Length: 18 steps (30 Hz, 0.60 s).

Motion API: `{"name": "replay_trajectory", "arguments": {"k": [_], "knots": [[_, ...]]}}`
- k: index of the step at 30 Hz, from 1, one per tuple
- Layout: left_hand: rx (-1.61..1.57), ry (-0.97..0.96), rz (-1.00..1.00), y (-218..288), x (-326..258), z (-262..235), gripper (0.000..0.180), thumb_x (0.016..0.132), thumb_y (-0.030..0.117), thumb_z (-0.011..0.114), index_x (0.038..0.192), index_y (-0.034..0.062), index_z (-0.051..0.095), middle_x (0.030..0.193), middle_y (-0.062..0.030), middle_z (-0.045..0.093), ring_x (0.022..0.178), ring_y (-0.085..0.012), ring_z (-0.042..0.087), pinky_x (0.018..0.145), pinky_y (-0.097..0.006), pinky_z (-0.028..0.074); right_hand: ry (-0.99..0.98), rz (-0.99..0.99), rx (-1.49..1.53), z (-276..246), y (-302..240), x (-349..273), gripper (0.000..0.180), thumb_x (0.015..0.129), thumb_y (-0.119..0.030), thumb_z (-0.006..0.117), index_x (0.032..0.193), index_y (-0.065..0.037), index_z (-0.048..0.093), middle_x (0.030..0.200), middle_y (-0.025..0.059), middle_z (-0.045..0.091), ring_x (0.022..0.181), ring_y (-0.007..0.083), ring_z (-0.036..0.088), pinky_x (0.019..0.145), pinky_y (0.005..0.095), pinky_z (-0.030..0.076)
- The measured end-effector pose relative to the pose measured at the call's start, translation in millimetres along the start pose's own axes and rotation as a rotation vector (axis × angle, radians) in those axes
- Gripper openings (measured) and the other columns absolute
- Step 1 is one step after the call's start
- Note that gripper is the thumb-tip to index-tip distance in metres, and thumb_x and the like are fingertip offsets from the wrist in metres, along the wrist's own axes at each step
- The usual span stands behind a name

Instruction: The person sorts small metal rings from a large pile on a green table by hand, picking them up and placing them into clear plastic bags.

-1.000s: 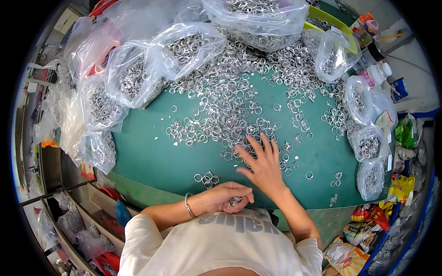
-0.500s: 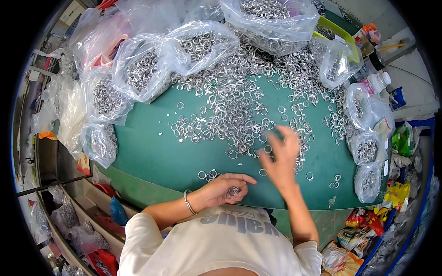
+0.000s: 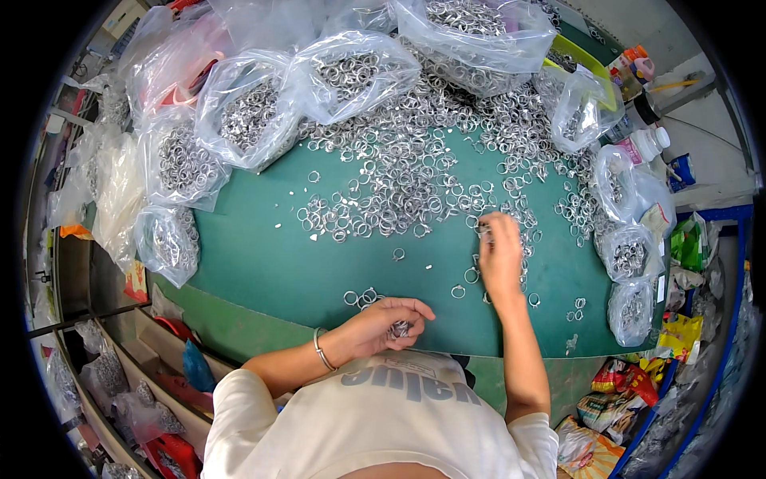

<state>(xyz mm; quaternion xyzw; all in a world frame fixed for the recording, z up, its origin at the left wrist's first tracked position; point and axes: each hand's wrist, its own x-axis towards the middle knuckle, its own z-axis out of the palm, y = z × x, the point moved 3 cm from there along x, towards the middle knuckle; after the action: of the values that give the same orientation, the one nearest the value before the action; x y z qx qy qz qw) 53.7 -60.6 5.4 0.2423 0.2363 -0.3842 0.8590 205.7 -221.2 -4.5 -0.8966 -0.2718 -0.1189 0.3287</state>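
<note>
Many silver metal rings lie loose across the green tabletop, heaped thickest toward the back. My left hand is near the front edge, its fingers curled around several rings. A small cluster of rings lies just beyond that hand. My right hand is over the right side of the spread, fingers bent down among the rings. Its fingertips touch rings there, but whether they grip one is hidden. A few single rings lie to the left of its wrist.
Clear plastic bags full of rings line the back and left of the table. More small bags stand along the right edge. A yellow-green tray and a white bottle are at the back right. Open drawers lie at the lower left.
My right hand has lowered onto the rings and its spread fingers have drawn together. Rings that stood nearest the front of the pile have shifted away. My left hand stays nearly in place.
</note>
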Motion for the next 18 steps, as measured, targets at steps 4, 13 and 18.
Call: {"name": "replay_trajectory", "arguments": {"k": [4,13,18], "knots": [[-0.024,-0.033,0.008,-1,0,-7,0.016,0.091,0.004,0.044,0.100,-0.0010,0.056,0.061,-0.0033,0.045,0.049,-0.0098,0.037,0.043,-0.024,0.025,0.051,0.346,0.218,-25,15,8,0.018,0.088,0.000,0.053,0.103,-0.001,0.061,0.094,0.0142,0.063,0.082,0.0273,0.061,0.074,0.0337,0.047],[-0.037,0.044,0.020,2,-5,-8,0.016,0.093,0.005,0.044,0.097,-0.0003,0.058,0.055,-0.0020,0.040,0.047,-0.0095,0.034,0.043,-0.024,0.025,-0.158,0.080,-0.049,-13,-30,15,0.048,0.074,-0.009,0.071,0.120,-0.006,0.056,0.127,0.0138,0.047,0.121,0.0346,0.043,0.100,0.0456,0.035],[-0.033,0.015,0.036,0,-4,-6,0.015,0.093,0.005,0.045,0.097,-0.0003,0.058,0.055,-0.0017,0.040,0.047,-0.0090,0.034,0.042,-0.023,0.024,-0.305,-0.236,0.001,53,-84,45,0.061,0.066,-0.020,0.080,0.122,-0.014,0.056,0.132,0.0125,0.043,0.128,0.0384,0.033,0.098,0.0524,0.032]]}}
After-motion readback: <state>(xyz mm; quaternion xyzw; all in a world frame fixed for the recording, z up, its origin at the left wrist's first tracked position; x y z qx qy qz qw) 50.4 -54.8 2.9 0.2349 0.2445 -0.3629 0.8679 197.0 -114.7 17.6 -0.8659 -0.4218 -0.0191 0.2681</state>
